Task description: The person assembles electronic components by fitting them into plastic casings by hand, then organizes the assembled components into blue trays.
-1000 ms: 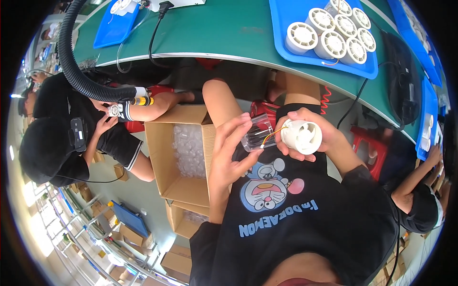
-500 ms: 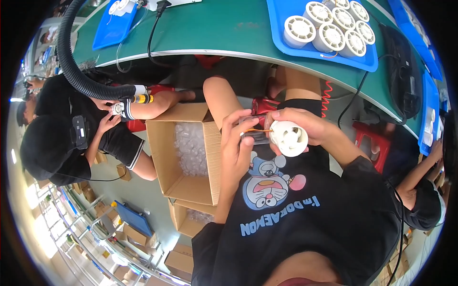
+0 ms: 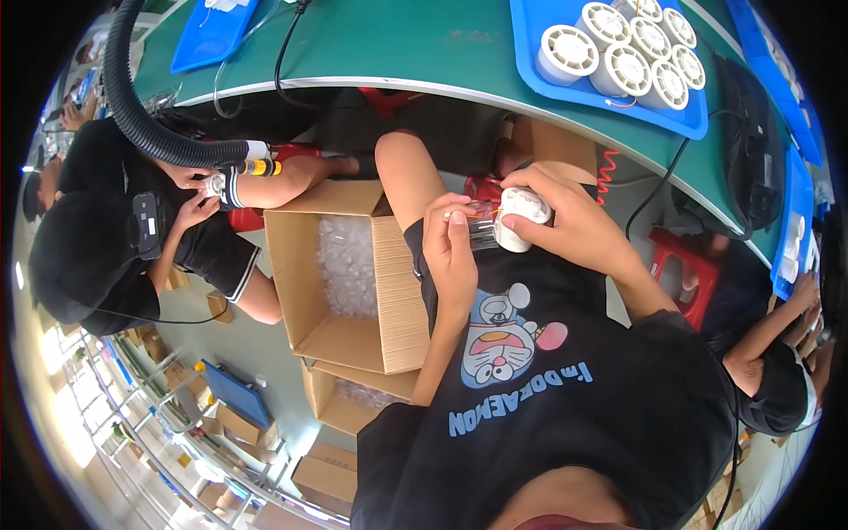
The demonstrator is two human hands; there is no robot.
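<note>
Above my lap, my right hand grips a white round fan unit, thumb on its near side and fingers over its top. The unit is tilted, with its vaned face turned upward. Close against its left side is a clear plastic cup-shaped piece, which my left hand holds between thumb and fingers. A thin orange wire runs from the unit toward the left fingertips. Whether the fan unit sits partly inside the clear piece cannot be made out.
An open cardboard box of clear plastic pieces stands left of my lap. On the green table ahead, a blue tray carries several white fan units. A black hose arches at left beside a co-worker. A red stool stands right.
My right hand has turned the fan unit so that its vaned face points up rather than toward me. Both hands have shifted slightly away from my body, and the fan unit moved a little left.
</note>
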